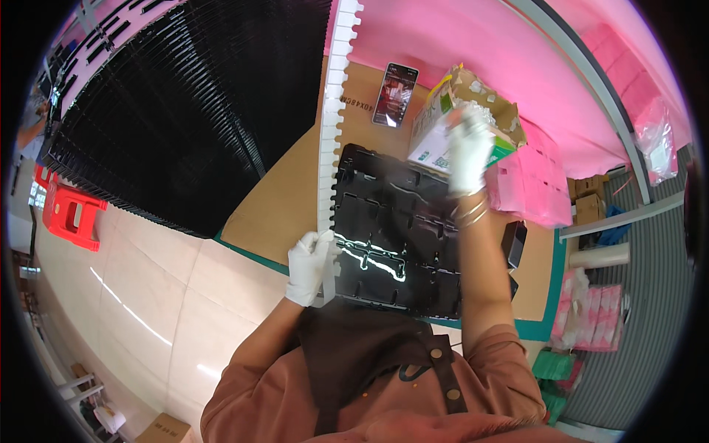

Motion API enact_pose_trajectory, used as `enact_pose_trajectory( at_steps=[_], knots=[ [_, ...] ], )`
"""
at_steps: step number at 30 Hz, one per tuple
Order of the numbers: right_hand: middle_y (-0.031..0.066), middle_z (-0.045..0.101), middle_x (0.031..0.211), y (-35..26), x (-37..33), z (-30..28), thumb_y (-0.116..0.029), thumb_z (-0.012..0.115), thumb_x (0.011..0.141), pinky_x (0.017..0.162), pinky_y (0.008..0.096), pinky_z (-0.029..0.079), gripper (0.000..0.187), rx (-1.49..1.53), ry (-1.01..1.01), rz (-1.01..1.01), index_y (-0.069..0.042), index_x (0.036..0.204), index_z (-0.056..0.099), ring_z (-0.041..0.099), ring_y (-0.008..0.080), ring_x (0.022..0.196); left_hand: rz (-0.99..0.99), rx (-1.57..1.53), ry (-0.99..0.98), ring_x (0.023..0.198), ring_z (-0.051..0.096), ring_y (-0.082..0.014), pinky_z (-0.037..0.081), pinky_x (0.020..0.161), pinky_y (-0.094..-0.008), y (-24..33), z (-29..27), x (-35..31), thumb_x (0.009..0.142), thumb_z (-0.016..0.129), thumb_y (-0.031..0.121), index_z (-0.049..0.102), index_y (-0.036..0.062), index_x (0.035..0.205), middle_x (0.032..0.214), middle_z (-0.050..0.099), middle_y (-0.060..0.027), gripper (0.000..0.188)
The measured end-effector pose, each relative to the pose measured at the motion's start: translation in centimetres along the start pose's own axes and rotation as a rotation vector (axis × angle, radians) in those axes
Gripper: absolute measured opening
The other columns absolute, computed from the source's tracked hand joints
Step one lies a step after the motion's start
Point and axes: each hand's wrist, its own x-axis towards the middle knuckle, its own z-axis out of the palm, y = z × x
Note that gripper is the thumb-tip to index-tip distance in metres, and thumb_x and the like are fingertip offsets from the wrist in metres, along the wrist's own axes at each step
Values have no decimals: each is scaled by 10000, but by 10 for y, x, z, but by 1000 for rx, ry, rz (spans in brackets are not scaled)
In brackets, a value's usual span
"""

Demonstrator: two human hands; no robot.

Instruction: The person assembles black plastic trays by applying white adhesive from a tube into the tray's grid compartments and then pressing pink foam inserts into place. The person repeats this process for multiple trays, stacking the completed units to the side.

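Note:
My left hand, in a white glove, is closed at the near end of a long white notched strip. The strip runs away from me between a tall stack of black plastic trays and a single black molded tray. White-gloved too, my right hand reaches over the near side of an open cardboard box. Crumpled white bits show in the box by its fingertips. Motion blurs those fingers, so their grip and anything in them cannot be made out.
A phone lies on the cardboard-covered table, left of the box. Pink packets sit right of the box, with a small black box nearer me. A grey metal frame stands at right; a red plastic stool is at left.

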Motion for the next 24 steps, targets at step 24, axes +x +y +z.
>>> enact_pose_trajectory(
  at_steps=[24],
  knots=[
    [113,602,873,-80,-226,22,-85,723,712,688,448,446,105,-252,-930,-76,-57,756,632,579,321,835,40,-172,-26,822,695,-181,568,732,-289,-15,-14,9,1000,572,273,579,-12,1084,967,676,-127,298]
  ],
)
